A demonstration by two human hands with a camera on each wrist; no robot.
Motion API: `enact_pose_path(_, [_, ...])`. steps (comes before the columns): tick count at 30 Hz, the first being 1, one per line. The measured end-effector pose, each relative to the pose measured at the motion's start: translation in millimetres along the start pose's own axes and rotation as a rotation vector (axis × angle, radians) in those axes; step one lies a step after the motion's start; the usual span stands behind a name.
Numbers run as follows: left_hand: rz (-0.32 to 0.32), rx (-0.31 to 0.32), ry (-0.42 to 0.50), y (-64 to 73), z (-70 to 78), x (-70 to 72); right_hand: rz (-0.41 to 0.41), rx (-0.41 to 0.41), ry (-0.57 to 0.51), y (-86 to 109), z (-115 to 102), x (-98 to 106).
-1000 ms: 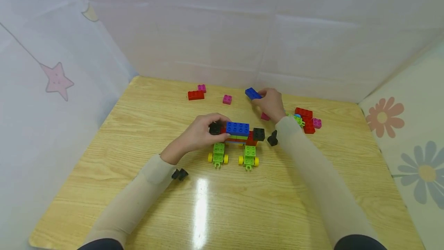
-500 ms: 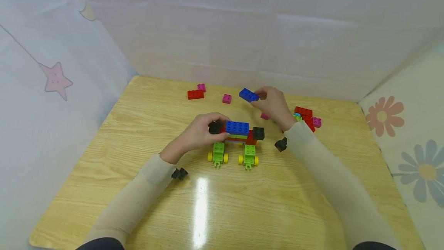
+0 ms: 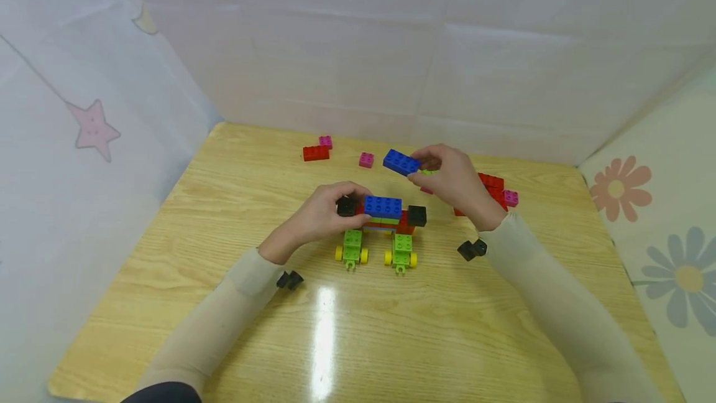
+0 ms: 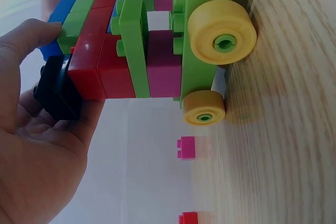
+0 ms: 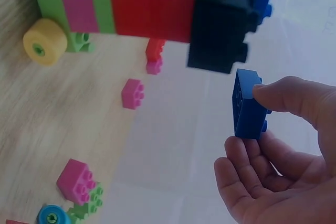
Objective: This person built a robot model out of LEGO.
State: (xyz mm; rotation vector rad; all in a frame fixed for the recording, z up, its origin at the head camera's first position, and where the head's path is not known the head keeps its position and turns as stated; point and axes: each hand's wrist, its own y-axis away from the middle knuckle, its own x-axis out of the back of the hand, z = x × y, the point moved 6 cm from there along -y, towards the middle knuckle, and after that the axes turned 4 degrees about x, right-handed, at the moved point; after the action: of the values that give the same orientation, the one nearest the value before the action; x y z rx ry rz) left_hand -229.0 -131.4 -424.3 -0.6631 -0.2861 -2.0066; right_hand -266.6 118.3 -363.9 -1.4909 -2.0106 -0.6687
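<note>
Your right hand (image 3: 452, 178)'s drawn the blue brick (image 3: 399, 162) slightly closer to you over the last second, pinched in the air just behind the block toy (image 3: 386, 221). Your left hand (image 3: 330, 209) grips that toy's left end, round a black block (image 3: 346, 206). Toy's mid-worktop (image 3: 391, 341), well in from the edges. Your right hand partly hides some red bricks (image 3: 493, 186); both wrist cams crop the toy.

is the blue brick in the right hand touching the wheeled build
Apart. The head view shows it: bare table is visible between the held blue brick and the top of the wheeled build.
</note>
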Motion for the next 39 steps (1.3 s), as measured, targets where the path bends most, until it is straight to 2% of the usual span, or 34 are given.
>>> enact_pose_path(10, [0.006, -0.002, -0.001, 0.8, -0.7, 0.6, -0.041, 0.033, -0.04, 30.3, -19.4, -0.5])
enact_pose_path(16, [0.001, 0.004, 0.006, 1.5, -1.4, 0.0, -0.064, 0.044, -0.042, 40.8, -23.8, -3.6])
enact_pose_path(19, [-0.004, 0.009, 0.015, 1.5, -1.6, -0.1, -0.067, 0.052, -0.049, 43.9, -23.5, -5.0])
enact_pose_path(26, [0.016, -0.031, 0.028, 1.7, 1.1, 2.5, -0.079, 0.081, -0.041, 48.3, -24.2, -9.1])
enact_pose_path(39, [0.037, -0.045, 0.055, 0.3, 5.3, 4.9, -0.117, 0.13, -0.084, 48.9, -19.1, -21.8])
